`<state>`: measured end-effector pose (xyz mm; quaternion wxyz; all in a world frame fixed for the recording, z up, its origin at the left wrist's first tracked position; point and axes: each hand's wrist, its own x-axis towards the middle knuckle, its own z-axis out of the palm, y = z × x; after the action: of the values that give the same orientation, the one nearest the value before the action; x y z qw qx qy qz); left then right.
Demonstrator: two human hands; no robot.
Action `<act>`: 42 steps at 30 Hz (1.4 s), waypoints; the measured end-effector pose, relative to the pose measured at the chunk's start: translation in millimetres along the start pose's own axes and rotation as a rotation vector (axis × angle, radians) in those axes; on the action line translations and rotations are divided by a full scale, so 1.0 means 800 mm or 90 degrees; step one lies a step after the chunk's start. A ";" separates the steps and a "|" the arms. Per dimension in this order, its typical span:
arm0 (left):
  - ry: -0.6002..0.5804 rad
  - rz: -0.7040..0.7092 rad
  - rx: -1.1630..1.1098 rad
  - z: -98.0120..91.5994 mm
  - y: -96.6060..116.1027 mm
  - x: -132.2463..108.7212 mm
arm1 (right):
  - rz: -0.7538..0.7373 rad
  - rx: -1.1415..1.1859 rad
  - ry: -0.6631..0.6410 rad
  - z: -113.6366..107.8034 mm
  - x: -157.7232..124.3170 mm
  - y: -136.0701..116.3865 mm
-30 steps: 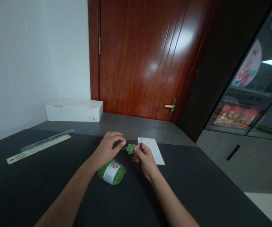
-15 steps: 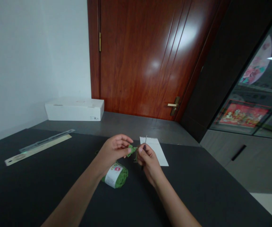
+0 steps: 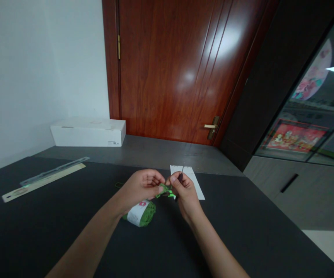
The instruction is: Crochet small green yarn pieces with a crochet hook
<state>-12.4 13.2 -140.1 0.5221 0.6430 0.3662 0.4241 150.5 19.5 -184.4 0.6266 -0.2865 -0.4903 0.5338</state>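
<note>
My left hand (image 3: 140, 187) pinches a small green crocheted piece (image 3: 164, 191) between thumb and fingers. My right hand (image 3: 184, 192) grips a thin dark-handled crochet hook (image 3: 181, 177) just beside that piece, and its metal tip points up and away from me. A strand of green yarn runs down from the work, though its path is mostly hidden by my hands. Below my left wrist lies a green yarn ball (image 3: 141, 213) with a white paper band. A white sheet of notepaper (image 3: 191, 185) lies under and behind my right hand.
The dark mat (image 3: 68, 216) covers the tabletop. A metal ruler (image 3: 53, 171) and a pale ruler (image 3: 43, 182) lie at left. A white cardboard box (image 3: 87, 133) stands on the grey surface at the back, before a wooden door (image 3: 167, 69). A dark cabinet stands at right.
My hands have moved closer together and nearly touch around the green piece. The yarn ball appears slightly more covered by my left wrist, and the view has shifted slightly.
</note>
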 end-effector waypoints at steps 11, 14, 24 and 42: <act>0.071 0.044 -0.080 0.000 -0.004 0.003 | -0.005 -0.080 -0.065 0.003 0.001 0.003; 0.083 0.081 -0.098 0.002 -0.007 0.006 | -0.005 -0.082 -0.028 0.005 -0.001 0.007; 0.160 0.116 -0.131 0.017 -0.017 0.011 | -0.058 -0.068 0.029 0.009 -0.005 0.012; 0.219 0.007 -0.255 0.030 -0.019 0.010 | -0.093 -0.169 -0.017 0.008 -0.005 0.019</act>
<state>12.5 14.5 -155.9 0.5668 0.4471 0.3546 0.5942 138.8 18.5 -197.0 0.6137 -0.3233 -0.5845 0.4209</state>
